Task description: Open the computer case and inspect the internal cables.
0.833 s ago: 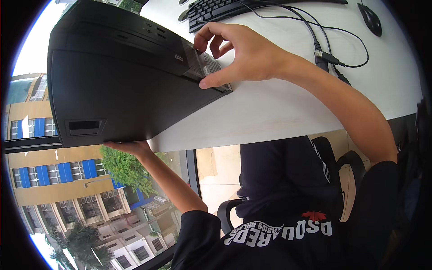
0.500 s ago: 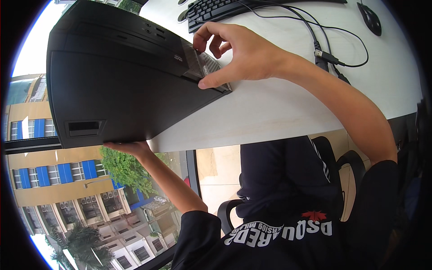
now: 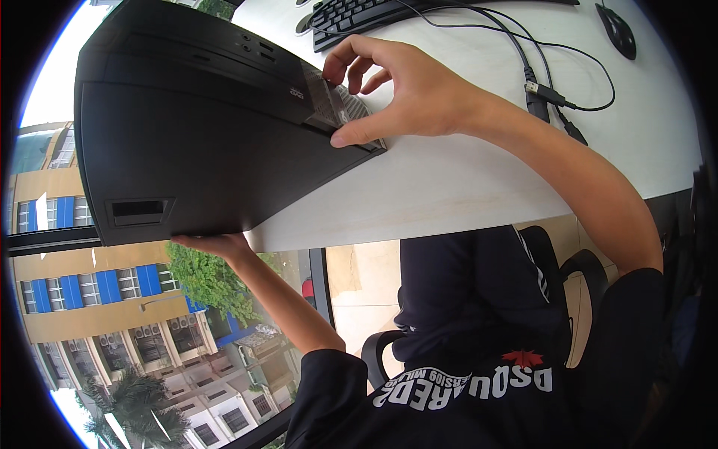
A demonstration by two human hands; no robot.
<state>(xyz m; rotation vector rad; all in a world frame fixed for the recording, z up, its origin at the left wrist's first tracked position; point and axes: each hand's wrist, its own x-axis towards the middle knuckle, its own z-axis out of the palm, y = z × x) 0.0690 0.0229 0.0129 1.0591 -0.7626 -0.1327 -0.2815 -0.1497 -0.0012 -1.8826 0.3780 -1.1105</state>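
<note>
A black computer tower (image 3: 187, 157) fills the left side of the white table, its broad side panel with a recessed rectangular latch toward me. My left hand (image 3: 217, 244) is pressed against the tower's near lower edge, fingers mostly hidden under it. At the tower's right end, my right hand (image 3: 407, 90) arches over the glossy strip and ribbed grille of the front panel. Its thumb rests on the near edge and its bent fingertips on the far side, with a gap between palm and case.
Behind the tower lies a black keyboard (image 3: 359, 19). Loose black cables (image 3: 531, 67) with a plug end (image 3: 544, 93) run across the white table (image 3: 464, 179), and a black mouse (image 3: 616, 34) sits at the far right. A window (image 3: 134, 299) is on the left; chair armrests (image 3: 587, 273) flank me.
The tower and both hands stay almost where they were. Only a very slight shift of the view and of my right hand shows.
</note>
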